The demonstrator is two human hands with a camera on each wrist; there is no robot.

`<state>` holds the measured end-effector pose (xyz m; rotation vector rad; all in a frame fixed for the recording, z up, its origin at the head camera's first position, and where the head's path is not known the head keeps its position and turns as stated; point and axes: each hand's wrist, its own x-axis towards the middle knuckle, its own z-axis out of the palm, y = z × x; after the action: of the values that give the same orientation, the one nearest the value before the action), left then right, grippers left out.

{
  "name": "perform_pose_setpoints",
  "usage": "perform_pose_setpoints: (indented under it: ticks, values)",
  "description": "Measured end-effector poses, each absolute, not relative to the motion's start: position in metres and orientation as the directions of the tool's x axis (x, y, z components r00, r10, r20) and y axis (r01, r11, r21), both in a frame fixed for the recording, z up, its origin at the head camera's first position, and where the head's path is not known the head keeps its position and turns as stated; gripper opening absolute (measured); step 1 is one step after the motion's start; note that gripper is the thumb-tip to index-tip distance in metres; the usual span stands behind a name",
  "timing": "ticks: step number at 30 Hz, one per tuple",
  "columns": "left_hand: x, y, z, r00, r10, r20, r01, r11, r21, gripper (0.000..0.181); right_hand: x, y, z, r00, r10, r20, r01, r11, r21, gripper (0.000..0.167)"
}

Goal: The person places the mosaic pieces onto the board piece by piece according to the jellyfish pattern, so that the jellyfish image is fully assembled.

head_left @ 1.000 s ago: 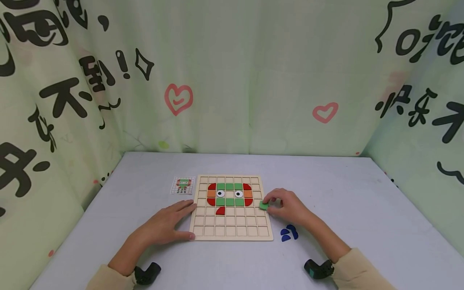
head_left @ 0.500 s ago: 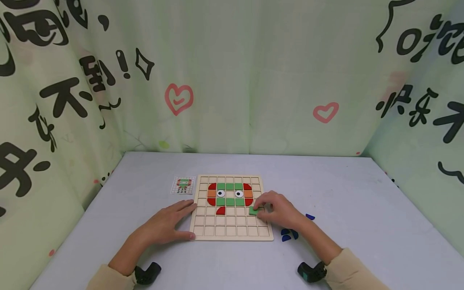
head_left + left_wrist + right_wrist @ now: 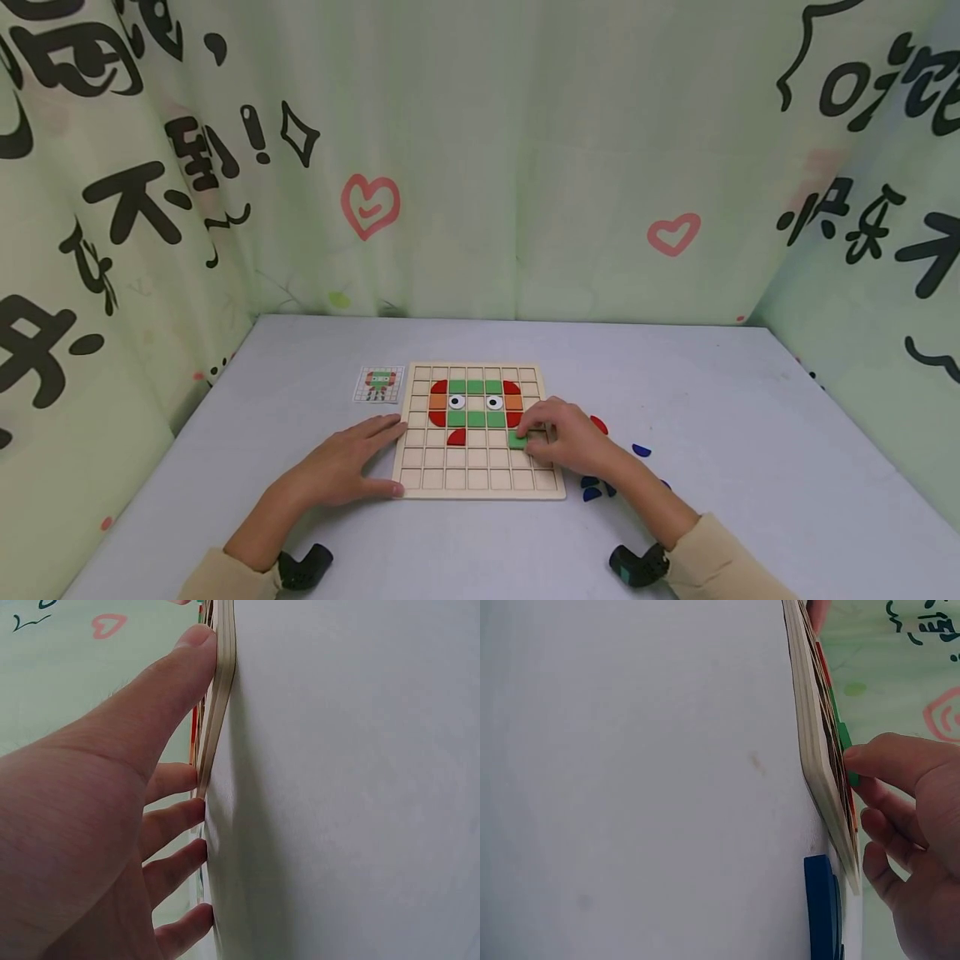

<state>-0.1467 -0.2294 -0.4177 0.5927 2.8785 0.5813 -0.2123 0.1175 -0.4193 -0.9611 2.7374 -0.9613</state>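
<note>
A wooden grid board (image 3: pixel 480 489) lies flat on the table, bearing green, red and orange tiles and two eye tiles (image 3: pixel 457 402). Against its left edge rests my left hand (image 3: pixel 341 462), thumb near the front corner and fingers fairly straight, as the left wrist view also shows. My right hand (image 3: pixel 573 435) pinches a green tile (image 3: pixel 516 442) between thumb and forefinger, over the board's right part, just below the red corner tile. In the right wrist view that green tile (image 3: pixel 844 736) stands slightly proud of the board. A red quarter-round tile (image 3: pixel 456 437) sits by itself under the left eye.
A small printed card (image 3: pixel 378 385) with a tile figure lies left of the board. Several blue pieces (image 3: pixel 592 495) and a red piece (image 3: pixel 599 424) lie on the table to the right, partly hidden by the right arm. Patterned curtains (image 3: pixel 517 167) surround the table.
My right hand has carried the green tile leftward from the board's right edge to a cell below the red corner. More loose pieces show behind the arm. The left hand stays put.
</note>
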Motion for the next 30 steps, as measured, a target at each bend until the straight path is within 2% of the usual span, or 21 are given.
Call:
perform_pose_setpoints:
  ticks: [22, 30]
  values:
    - [-0.145, -0.229, -0.416, -0.909, 0.413, -0.053, 0.358, 0.84, 0.408, 0.085, -0.216, 0.093, -0.418, -0.766, -0.632, 0.116, -0.563, 0.574, -0.595, 0.015]
    - [-0.146, -0.229, -0.416, -0.911, 0.407, -0.06, 0.351, 0.845, 0.403, 0.085, -0.214, 0.088, -0.415, -0.776, -0.622, 0.108, -0.552, 0.586, -0.593, 0.014]
